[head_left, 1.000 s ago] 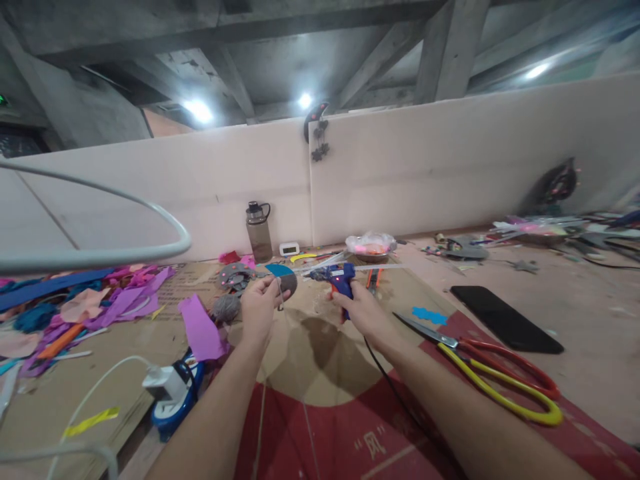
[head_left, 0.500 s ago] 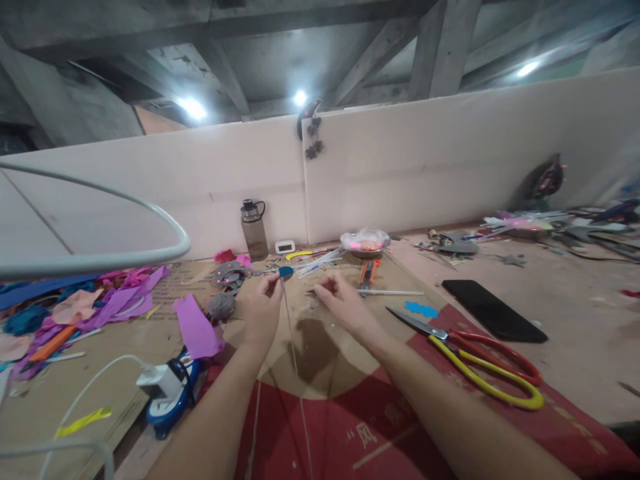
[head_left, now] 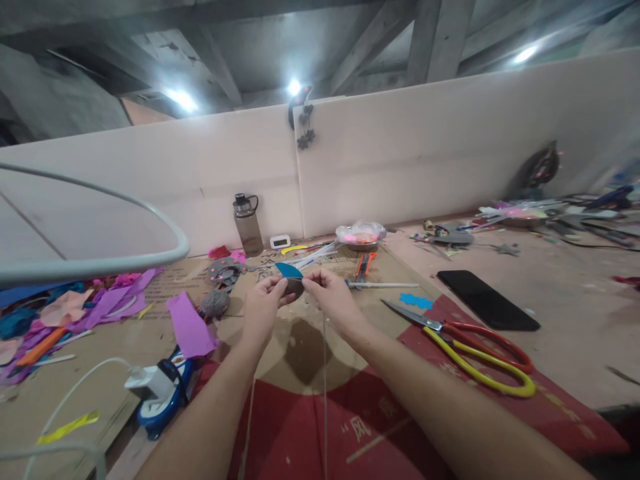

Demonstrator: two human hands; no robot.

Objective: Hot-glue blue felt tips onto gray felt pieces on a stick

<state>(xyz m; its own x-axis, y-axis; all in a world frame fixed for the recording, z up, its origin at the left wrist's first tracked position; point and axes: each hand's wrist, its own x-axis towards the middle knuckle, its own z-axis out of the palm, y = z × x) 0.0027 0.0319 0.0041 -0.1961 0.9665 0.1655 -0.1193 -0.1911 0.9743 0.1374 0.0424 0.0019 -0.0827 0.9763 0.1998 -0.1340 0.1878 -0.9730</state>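
Note:
Above the middle of the work surface, my left hand [head_left: 264, 303] pinches a small felt-like piece, blue [head_left: 289, 270] on top and dark grey [head_left: 294, 287] below. My right hand [head_left: 333, 299] is closed at the piece's right edge, thumb and fingers pressed together. A thin pale thread [head_left: 325, 380] hangs from beneath my right hand towards me. Whether a needle sits in the right fingertips is hidden. Left of my hands lies a grey yarn ball [head_left: 215, 303]. To the right are a white stick [head_left: 383, 285] and a blue wavy-edged cutout [head_left: 416, 301].
Large scissors [head_left: 465, 343] with red and yellow handles lie at right, beside a black phone [head_left: 487, 300]. An orange cutter [head_left: 365, 267], a bowl [head_left: 360, 243] and a bottle [head_left: 249, 230] stand farther back. Felt scraps [head_left: 110, 303] and a power strip [head_left: 167, 400] are at left.
My right hand has moved left to meet the piece in my left hand. The piece is turned with more blue showing. The thread now hangs under my right hand.

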